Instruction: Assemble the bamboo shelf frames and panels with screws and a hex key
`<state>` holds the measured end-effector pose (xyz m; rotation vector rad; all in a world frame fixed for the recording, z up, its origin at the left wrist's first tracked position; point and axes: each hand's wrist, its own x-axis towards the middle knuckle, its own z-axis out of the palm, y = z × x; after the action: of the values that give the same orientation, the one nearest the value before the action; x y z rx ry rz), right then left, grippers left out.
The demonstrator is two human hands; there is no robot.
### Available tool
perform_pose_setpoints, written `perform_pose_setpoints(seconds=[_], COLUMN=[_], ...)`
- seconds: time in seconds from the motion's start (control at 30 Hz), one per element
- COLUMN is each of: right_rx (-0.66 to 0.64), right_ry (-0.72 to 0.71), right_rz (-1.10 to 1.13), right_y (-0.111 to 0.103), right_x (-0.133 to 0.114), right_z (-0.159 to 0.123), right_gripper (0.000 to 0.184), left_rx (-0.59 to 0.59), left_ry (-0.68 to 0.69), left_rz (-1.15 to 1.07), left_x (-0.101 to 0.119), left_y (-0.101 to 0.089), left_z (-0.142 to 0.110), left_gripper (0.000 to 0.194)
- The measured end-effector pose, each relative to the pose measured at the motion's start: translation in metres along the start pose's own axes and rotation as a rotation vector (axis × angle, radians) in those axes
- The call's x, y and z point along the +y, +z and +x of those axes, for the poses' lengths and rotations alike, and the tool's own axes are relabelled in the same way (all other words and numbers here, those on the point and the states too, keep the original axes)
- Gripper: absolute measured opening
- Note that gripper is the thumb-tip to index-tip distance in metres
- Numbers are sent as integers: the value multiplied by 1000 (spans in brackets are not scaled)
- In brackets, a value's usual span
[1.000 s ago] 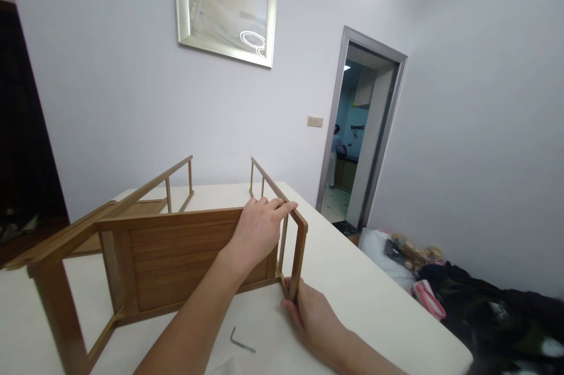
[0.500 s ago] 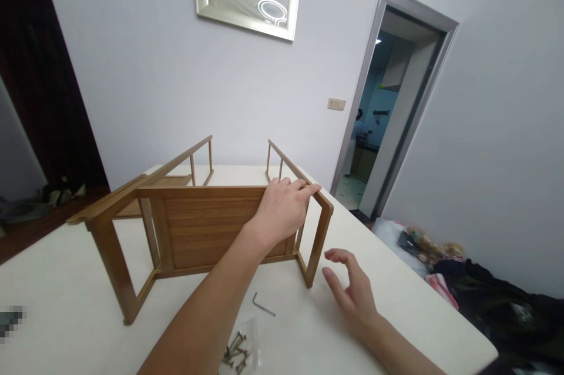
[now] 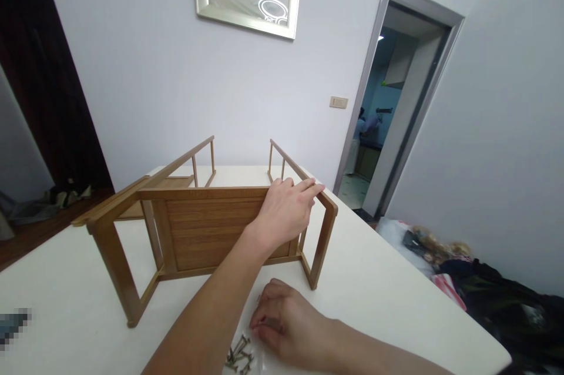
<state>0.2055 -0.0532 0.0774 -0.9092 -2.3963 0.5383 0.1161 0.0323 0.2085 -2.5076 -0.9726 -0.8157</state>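
Two hands are showing. The right hand (image 3: 293,317) is bending its fingers nearly to its thumb; I can't tell if they're pinching anything. The left hand (image 3: 286,213) is resting its fingers over the wooden side frame (image 3: 324,245) and the wooden panel (image 3: 207,234); its thumb is hiding, so I can't tell its grip. Screws (image 3: 240,355) are lying just beside the right hand. Frame and panel are standing on the white table (image 3: 374,281). The left forearm (image 3: 215,304) is slanting up, blocking some of the panel.

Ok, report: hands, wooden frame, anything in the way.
Left hand on top right of wooden frame. Right hand beside screws, contents unclear. Frame rests on table. Left forearm crosses before it.
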Motion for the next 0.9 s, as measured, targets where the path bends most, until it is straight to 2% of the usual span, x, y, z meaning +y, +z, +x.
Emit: perform_pose_setpoints(seconds=[0.07, 0.17, 0.53, 0.7, 0.8, 0.9], right_rx=[-92, -134, -56, 160, 366, 615], right_ry=[-26, -32, -119, -35, -13, -21], right_rz=[-3, -10, 37, 158, 153, 158], right_y=[3, 7, 24, 6, -21, -58], right_x=[-2, -3, 9, -1, -13, -24], right_z=[7, 10, 1, -3, -9, -17], right_gripper=[15, 18, 21, 18, 12, 10], left_rx=[-10, -19, -13, -1, 9, 12], left_ry=[-4, -9, -7, 6, 4, 1], left_rz=[-1, -2, -5, 3, -3, -10], left_x=[0, 1, 0, 2, 2, 2], left_y=[0, 0, 0, -1, 0, 2], left_z=[0, 0, 1, 1, 2, 2], left_gripper=[42, 42, 43, 43, 43, 44])
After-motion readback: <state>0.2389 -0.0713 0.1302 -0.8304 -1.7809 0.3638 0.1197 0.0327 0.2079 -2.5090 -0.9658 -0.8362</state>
